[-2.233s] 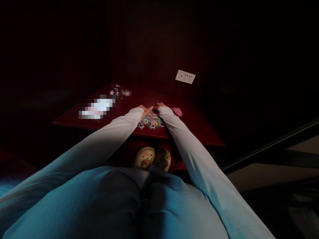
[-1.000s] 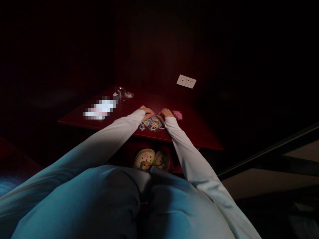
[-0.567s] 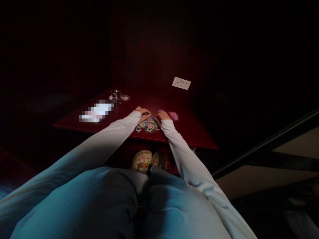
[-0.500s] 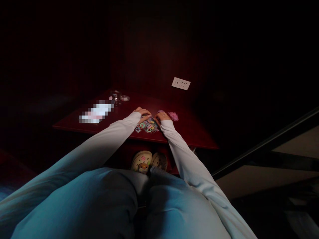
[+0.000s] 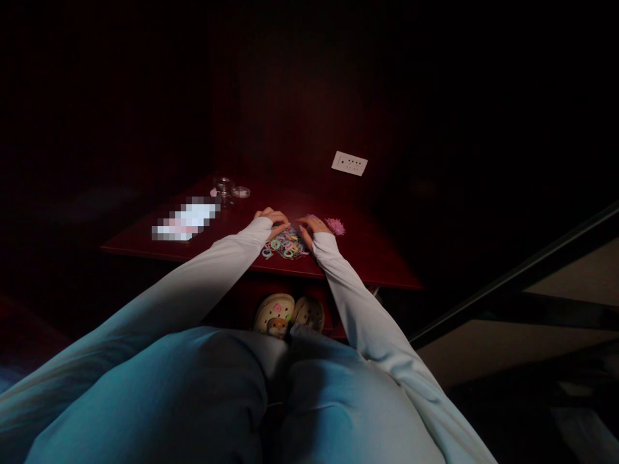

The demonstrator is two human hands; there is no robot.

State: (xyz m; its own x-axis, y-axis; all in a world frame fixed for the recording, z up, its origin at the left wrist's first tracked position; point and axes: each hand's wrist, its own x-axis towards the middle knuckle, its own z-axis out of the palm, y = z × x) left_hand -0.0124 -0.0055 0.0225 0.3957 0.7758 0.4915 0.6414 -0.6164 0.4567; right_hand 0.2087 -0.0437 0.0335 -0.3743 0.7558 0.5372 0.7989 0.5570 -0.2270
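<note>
A loose pile of small coloured bands and rings (image 5: 289, 245) lies near the front edge of the dark red table (image 5: 382, 258). At the pile's upper left is my left hand (image 5: 273, 218), its thumb and fingers apart and nothing seen between them. My right hand (image 5: 311, 227) is at the upper right side of the same pile, thumb and fingers spread, with no object visible in it. Beside my right hand, a pink fluffy bundle (image 5: 335, 226) rests on the table, and a purplish bundle is partly hidden behind that hand.
A clear jar (image 5: 224, 187) and a round clear lid (image 5: 240, 192) stand at the back left. Nearer is a blurred bright flat object (image 5: 186, 220). A white socket plate (image 5: 349, 163) is on the wall. Shoes (image 5: 275, 314) show below the table edge.
Both hands have opened a little over the pile, with the fingers more spread and the gap between thumb and fingers wider. The view has shifted very slightly.
</note>
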